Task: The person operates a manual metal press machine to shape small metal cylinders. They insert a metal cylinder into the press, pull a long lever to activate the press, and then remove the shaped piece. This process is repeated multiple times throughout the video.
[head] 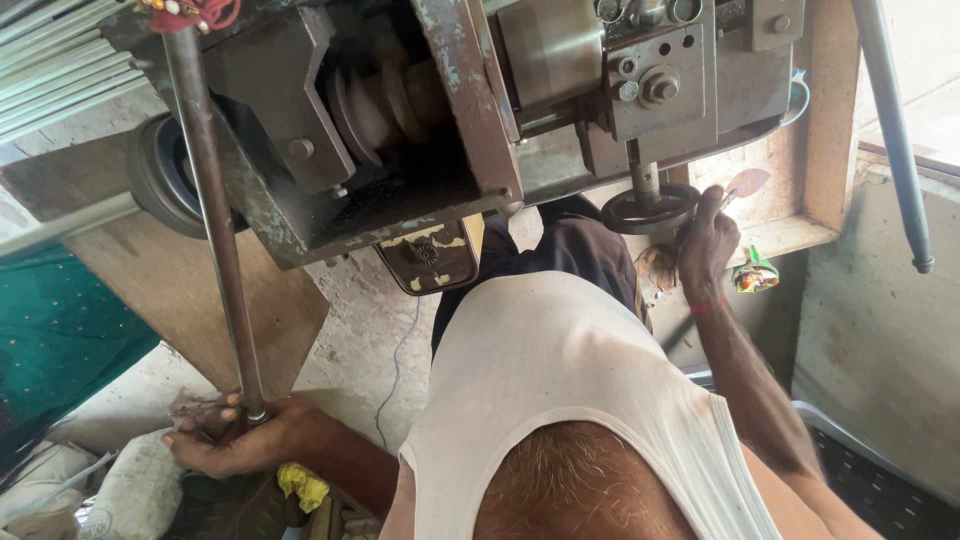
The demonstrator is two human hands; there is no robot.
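Lit by soft daylight from the upper right, where a pale wall [925, 110] nearly washes out. Dim under the machine [430, 120], with deep shadow around its pulleys and along the lower left corner. Faint sheen on the long rod [215, 210] and on the metal block at top centre. No hard glare. Mostly sharp in the middle; slightly blurred on the right forearm [760, 400] and the right hand [706, 250]. Stretched and bowed toward the edges, as from a wide lens. White vest [560, 390] bright but not blown out.
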